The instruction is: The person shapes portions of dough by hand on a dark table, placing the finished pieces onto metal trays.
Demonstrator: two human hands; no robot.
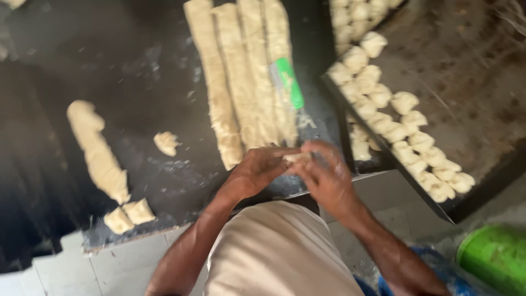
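Two hands shaping a small piece of dough at the near edge of a dark work surface.

Nearest the camera, the left hand (257, 171) and the right hand (327, 174) meet with fingers curled inward, pinching a small piece of dough (296, 158) between their fingertips, just above the near edge of the dark work surface (142, 71). Just beyond the hands lie four long dough strips (241, 82) side by side, running away from the person, with a green-handled knife (289, 85) lying on the rightmost strips. To the left sit a lumpy dough log (97, 151), two cut pieces (129, 215) at its near end, and a small scrap (166, 142). To the right, a dark baking tray (471, 82) holds rows of shaped dough pieces (400, 129); a green tub (493, 257) stands near the right forearm.
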